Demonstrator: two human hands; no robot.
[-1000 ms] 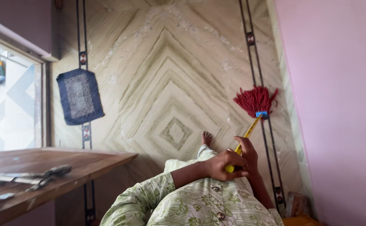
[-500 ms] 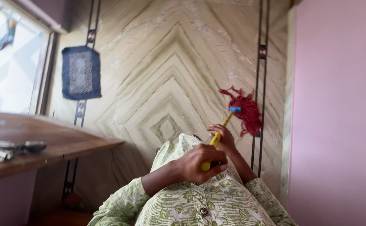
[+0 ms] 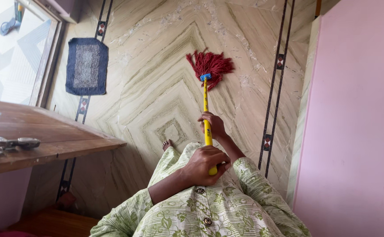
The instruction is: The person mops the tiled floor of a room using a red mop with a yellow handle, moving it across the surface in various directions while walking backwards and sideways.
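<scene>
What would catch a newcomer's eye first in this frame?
The red string mop head stands out, spread on the pale striped stone floor at upper centre, on a yellow handle running down to the person. Both hands hold that handle: the left hand at its near end, the right hand higher up. A dark blue mat lies at upper left by the doorway, and a wooden door juts in from the left.

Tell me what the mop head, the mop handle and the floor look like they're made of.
Mop head: dark red string yarn, probably cotton, going by the loose splayed strands. Mop handle: glossy yellow, likely plastic or coated metal; the look leaves that open. Its blue collar looks like plastic. Floor: polished stone, seemingly marble, with greenish veining in a diamond pattern and dark inlaid strips.
</scene>
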